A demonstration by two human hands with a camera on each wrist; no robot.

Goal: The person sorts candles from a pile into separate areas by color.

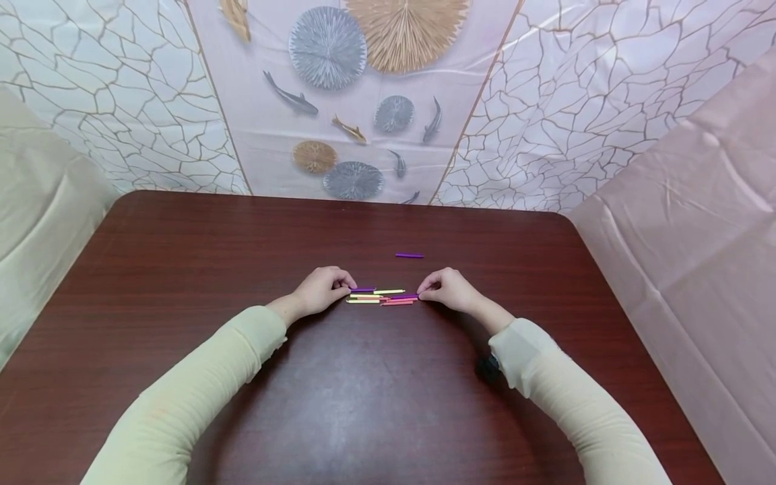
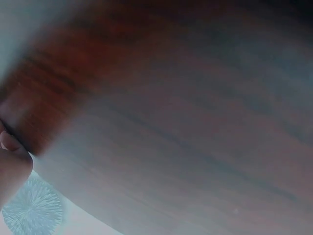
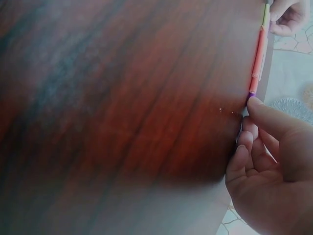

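Note:
Several thin, candle-like sticks in yellow, pink-orange and purple lie side by side in a low cluster on the table. At its left end my left hand (image 1: 321, 291) pinches the tip of a purple stick (image 1: 366, 290) between thumb and fingers. My right hand (image 1: 451, 291) pinches the right end of another purple stick (image 1: 404, 296). Between the hands are yellow sticks (image 1: 364, 302) and pink-orange sticks (image 1: 397, 303). The right wrist view shows a pink-orange stick (image 3: 257, 61) just beyond my right thumb. Only part of my left hand (image 2: 13, 169) appears in the left wrist view.
One more purple stick (image 1: 409, 255) lies apart, farther back on the dark brown table (image 1: 339, 404). Behind the table's back edge hangs a patterned cloth (image 1: 242, 121), with pale drapes (image 1: 697, 222) at the sides. A dark object (image 1: 488, 368) shows beneath my right cuff.

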